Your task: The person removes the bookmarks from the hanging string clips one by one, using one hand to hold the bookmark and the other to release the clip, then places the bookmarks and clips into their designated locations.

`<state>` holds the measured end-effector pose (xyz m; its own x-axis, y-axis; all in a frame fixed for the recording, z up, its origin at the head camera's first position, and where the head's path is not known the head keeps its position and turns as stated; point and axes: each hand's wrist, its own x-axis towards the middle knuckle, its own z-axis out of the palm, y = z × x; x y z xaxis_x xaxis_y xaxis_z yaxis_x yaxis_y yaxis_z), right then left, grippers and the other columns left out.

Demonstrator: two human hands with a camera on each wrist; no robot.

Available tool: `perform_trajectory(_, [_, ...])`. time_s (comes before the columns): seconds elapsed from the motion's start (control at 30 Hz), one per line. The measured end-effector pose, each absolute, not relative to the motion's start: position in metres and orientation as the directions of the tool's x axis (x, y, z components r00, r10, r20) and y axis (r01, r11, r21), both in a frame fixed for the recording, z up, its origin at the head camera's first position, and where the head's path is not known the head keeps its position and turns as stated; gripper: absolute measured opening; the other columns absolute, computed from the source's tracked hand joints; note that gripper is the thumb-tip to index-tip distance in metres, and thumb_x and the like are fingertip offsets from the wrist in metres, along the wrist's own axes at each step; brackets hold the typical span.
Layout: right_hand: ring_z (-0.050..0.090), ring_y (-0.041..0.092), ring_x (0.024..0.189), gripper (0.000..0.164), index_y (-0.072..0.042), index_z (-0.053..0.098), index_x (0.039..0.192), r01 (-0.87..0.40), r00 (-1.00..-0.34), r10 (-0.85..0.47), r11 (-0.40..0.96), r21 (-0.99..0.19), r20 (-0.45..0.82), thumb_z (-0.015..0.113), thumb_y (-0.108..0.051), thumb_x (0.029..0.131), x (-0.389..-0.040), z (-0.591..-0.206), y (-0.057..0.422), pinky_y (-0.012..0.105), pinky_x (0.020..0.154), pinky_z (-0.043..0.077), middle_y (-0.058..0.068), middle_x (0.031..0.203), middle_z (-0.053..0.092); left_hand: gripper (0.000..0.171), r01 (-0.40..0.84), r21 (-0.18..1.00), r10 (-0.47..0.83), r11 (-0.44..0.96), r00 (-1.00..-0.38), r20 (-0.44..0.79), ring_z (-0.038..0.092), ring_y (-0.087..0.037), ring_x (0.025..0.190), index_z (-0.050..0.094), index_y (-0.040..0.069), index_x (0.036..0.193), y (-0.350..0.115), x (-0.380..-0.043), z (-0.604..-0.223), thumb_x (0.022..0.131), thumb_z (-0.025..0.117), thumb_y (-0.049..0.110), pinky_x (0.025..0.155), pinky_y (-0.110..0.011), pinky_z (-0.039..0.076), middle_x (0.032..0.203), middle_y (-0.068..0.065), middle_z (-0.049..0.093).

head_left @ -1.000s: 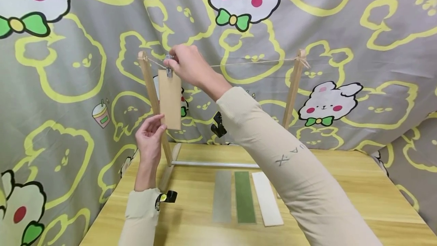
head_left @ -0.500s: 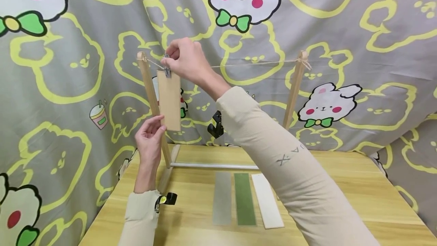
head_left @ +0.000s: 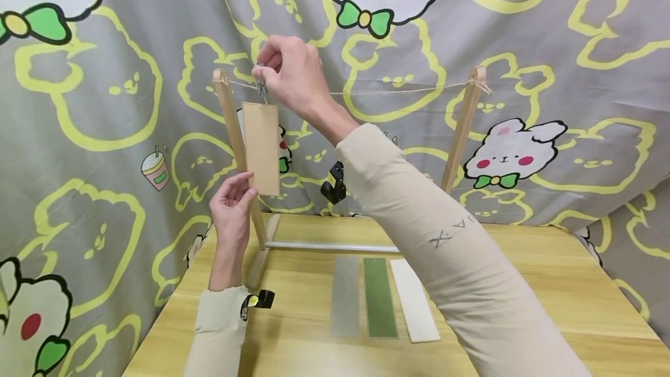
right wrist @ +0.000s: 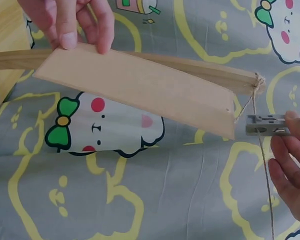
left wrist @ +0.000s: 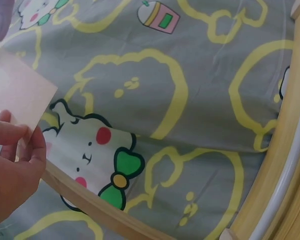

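By its lower left edge, a tan rectangular card (head_left: 262,147) is pinched between the thumb and fingers of my left hand (head_left: 232,202). It stands upright in front of the rack's left post. My right hand (head_left: 294,74) pinches a grey clothespin (right wrist: 266,125) at the string (right wrist: 264,165). In the right wrist view, a gap separates the clothespin's tip from the card's top end, where a small hole shows. The left wrist view has the card (left wrist: 22,90) in the fingers of my left hand (left wrist: 15,160), with part of it cut off.
A wooden rack with a left post (head_left: 235,132) and right post (head_left: 463,127) carries the string; a white bar (head_left: 330,246) joins its base. Grey (head_left: 345,295), green (head_left: 380,297) and white (head_left: 415,300) strips lie on the wooden table (head_left: 549,295). A patterned curtain (head_left: 398,127) hangs behind.
The clothespin overlapped the card's top edge; my right hand has lifted it off, and it is now above the card on the string. My left hand keeps its pinch. The head view has shifted slightly.
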<state>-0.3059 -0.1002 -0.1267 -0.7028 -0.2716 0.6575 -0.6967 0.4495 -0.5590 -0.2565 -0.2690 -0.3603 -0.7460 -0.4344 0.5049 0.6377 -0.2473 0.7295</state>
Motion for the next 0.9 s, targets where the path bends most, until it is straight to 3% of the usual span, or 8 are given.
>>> perform_trajectory(0.3, [0.064, 0.010, 0.082, 0.008, -0.008, 0.071, 0.097, -0.728, -0.676, -0.251, 0.373, -0.575, 0.693, 0.074, -0.014, 0.095, -0.300, -0.123, -0.089, 0.017, 0.077, 0.049, 0.000, 0.088, 0.070, 0.034, 0.644, 0.725, -0.444, -0.242, -0.738, 0.508, 0.066, -0.016, 0.090, 0.066, -0.020, 0.110, -0.264, -0.254, -0.360, 0.080, 0.059, -0.033, 0.079, -0.020, 0.057, 0.100, -0.010, 0.074])
perform_trajectory(0.6, [0.063, 0.011, 0.084, 0.019, -0.004, 0.068, 0.106, -0.770, -0.635, -0.310, 0.333, -0.544, 0.708, 0.076, -0.016, 0.095, -0.287, -0.135, -0.065, 0.017, 0.081, 0.050, 0.003, 0.093, 0.069, 0.033, 0.624, 0.757, -0.429, -0.196, -0.748, 0.506, 0.063, -0.017, 0.087, 0.063, -0.022, 0.114, -0.257, -0.243, -0.361, 0.082, 0.061, -0.031, 0.076, -0.020, 0.055, 0.097, -0.009, 0.073])
perform_trajectory(0.9, [0.068, 0.010, 0.091, 0.026, 0.000, 0.070, 0.116, -0.781, -0.624, -0.303, 0.201, -0.592, 0.720, 0.076, -0.013, 0.094, -0.276, -0.155, -0.044, 0.018, 0.088, 0.055, 0.007, 0.101, 0.073, 0.033, 0.615, 0.763, -0.416, -0.200, -0.758, 0.503, 0.063, -0.017, 0.085, 0.063, -0.021, 0.115, -0.254, -0.229, -0.364, 0.082, 0.064, -0.029, 0.075, -0.019, 0.057, 0.098, -0.010, 0.072])
